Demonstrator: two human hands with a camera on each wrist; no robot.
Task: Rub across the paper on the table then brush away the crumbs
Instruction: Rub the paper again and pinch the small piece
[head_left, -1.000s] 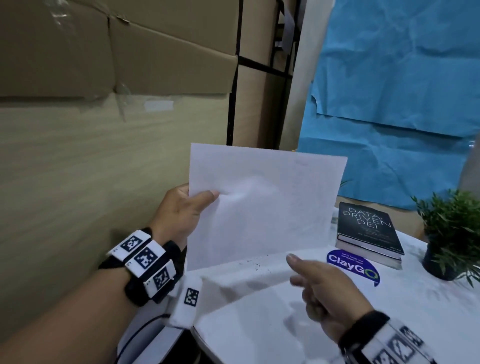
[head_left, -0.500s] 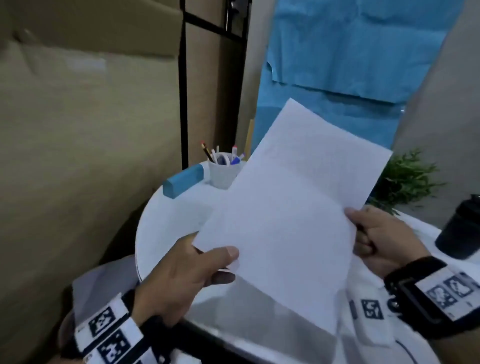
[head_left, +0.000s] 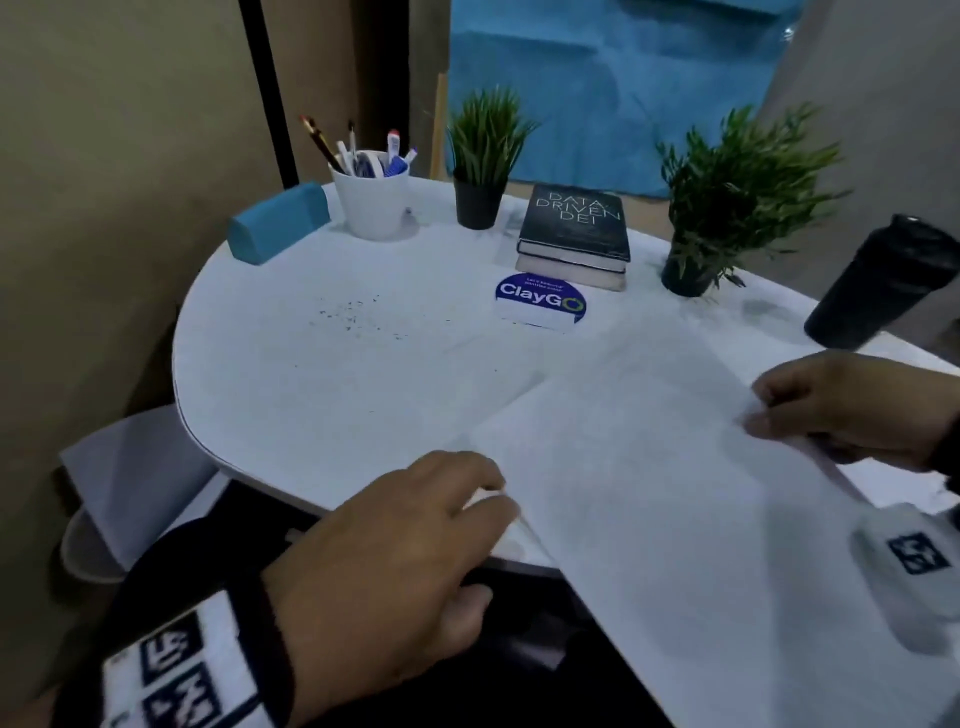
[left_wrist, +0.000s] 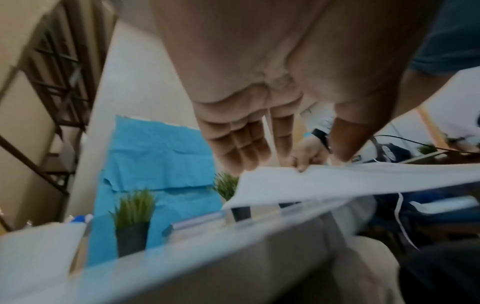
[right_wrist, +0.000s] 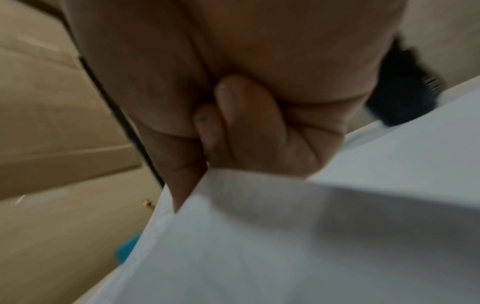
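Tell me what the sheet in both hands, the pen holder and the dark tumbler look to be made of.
Sheet: thin white paper, matte; it bows between the left hand and right hand. Pen holder: smooth white cup, ceramic or plastic; the look leaves it open. Tumbler: dark matte body, probably plastic or coated metal; it is too blurred to tell.

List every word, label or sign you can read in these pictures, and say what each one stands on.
"DATA DRIVEN DEI": cover of the dark book, the top one of a small stack.
"ClayGO": round blue sticker on the white table.
Small line above "ClayGO" on the sticker: too small to read.
Square coded tags on the wristband behind the left hand: patterns, not words.
Paper: no readable writing.
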